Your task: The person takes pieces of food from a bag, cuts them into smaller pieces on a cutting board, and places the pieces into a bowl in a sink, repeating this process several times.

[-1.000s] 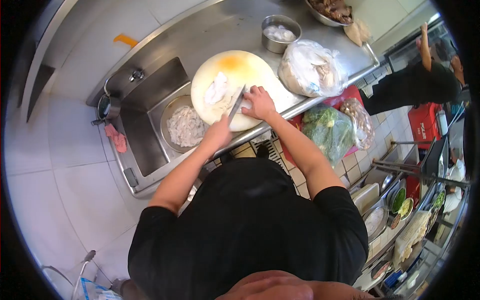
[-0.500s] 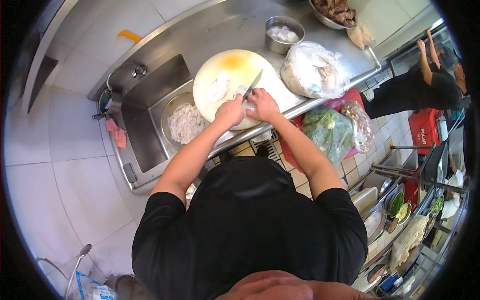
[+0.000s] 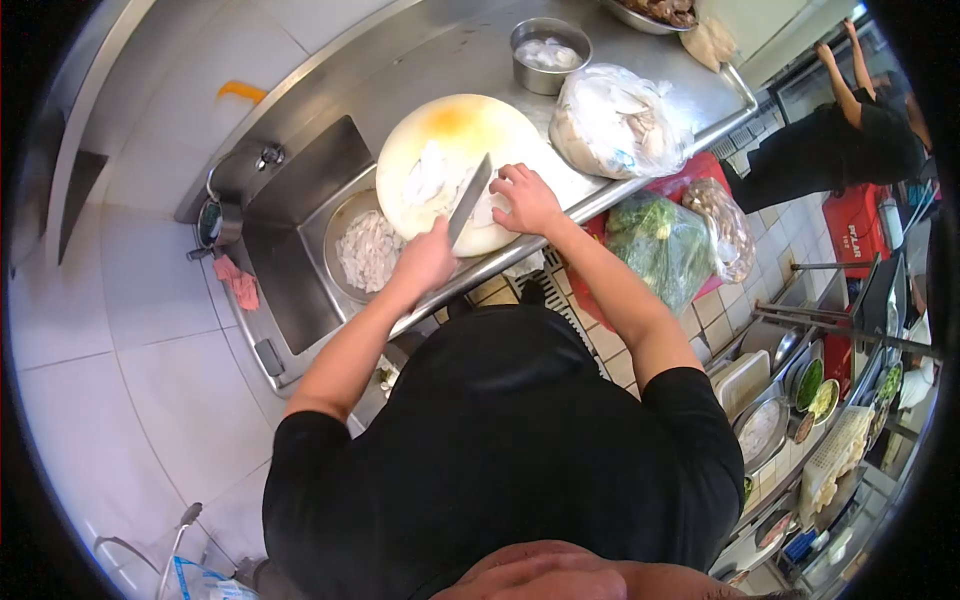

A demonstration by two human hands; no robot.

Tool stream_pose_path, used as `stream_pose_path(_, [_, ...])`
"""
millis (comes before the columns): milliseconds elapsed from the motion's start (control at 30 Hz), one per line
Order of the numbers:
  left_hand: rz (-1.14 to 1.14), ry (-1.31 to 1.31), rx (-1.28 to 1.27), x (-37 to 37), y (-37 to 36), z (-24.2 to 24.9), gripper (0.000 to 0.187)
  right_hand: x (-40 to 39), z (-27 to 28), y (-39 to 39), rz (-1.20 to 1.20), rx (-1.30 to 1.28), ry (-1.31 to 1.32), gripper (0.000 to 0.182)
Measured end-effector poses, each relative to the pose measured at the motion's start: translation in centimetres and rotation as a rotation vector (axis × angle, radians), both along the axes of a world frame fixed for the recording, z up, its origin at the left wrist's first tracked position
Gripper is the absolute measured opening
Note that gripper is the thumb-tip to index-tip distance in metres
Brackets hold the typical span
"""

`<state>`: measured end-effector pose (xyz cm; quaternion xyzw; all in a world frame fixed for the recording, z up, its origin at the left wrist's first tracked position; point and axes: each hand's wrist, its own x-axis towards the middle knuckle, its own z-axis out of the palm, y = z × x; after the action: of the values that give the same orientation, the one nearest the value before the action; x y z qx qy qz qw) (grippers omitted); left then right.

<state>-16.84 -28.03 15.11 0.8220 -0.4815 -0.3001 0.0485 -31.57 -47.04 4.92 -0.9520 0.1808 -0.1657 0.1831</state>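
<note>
My left hand (image 3: 427, 256) is closed round the handle of a kitchen knife (image 3: 470, 198), its blade tilted over the round white cutting board (image 3: 455, 125). On the board's right side rests my right hand (image 3: 527, 203), fingers apart and bent, beside a pale piece of raw meat (image 3: 483, 215) near the blade. Another white piece (image 3: 428, 172) lies further left on the board. A round metal bowl (image 3: 334, 222) of pale cut strips (image 3: 368, 250) sits left of the board, at the sink.
Behind the board stands a metal pot (image 3: 552, 75) with white contents. A filled plastic bag (image 3: 620, 120) lies to its right. Below the counter edge are bagged green vegetables (image 3: 655, 245). The sink (image 3: 300, 240) is at left. Another person (image 3: 840, 140) stands at far right.
My left hand and the knife have moved left and toward me, away from my right hand. My right hand's fingers have spread. The whole view has shifted slightly.
</note>
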Motion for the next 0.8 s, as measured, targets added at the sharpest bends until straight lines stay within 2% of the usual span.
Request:
stream_pose_path(67, [0.009, -0.005, -0.028, -0.5, -4.2, -1.4, 0.037, 0.5, 0.1, 0.0, 0.017, 0.019, 0.207, 0.045])
stream_pose_path(200, [0.038, 0.023, 0.033, -1.4, -5.6, -2.4, 0.038, 0.9, -0.4, 0.3, -0.047, 0.072, 0.180, 0.045])
stream_pose_path(300, [0.031, 0.008, 0.061, -1.8, 1.8, -3.7, 0.036, 0.5, -0.9, 0.8, -0.120, 0.098, 0.125, 0.043])
stream_pose_path(367, [0.083, 0.062, 0.201, -1.8, 7.0, -2.4, 0.034, 0.3, -1.3, 0.8, -0.139, 0.111, 0.092, 0.042])
stream_pose_path(400, [0.075, 0.060, 0.201, -0.9, 7.6, -1.5, 0.034, 0.1, -1.8, 0.6, -0.147, 0.111, 0.090, 0.042])
stream_pose_path(467, [0.016, 0.039, 0.182, -0.1, 8.5, 0.6, 0.031, -0.6, -2.6, 0.3, -0.066, 0.121, -0.073, 0.038])
stream_pose_path(567, [0.024, 0.007, 0.089, -0.7, 3.4, 1.8, 0.030, -1.0, -2.0, 0.0, -0.046, 0.151, -0.160, 0.033])
stream_pose_path(633, [-0.017, -0.045, -0.030, -1.5, -0.9, 1.3, 0.031, -0.7, -1.5, 0.1, -0.020, 0.116, -0.120, 0.032])
stream_pose_path(700, [-0.048, -0.072, -0.036, -1.8, -4.8, -0.3, 0.035, -0.4, -1.4, 0.2, -0.001, 0.085, -0.080, 0.031])
stream_pose_path(800, [-0.037, -0.049, 0.000, -1.9, -6.4, -1.9, 0.037, 0.2, -1.8, 0.2, -0.061, 0.082, -0.014, 0.031])
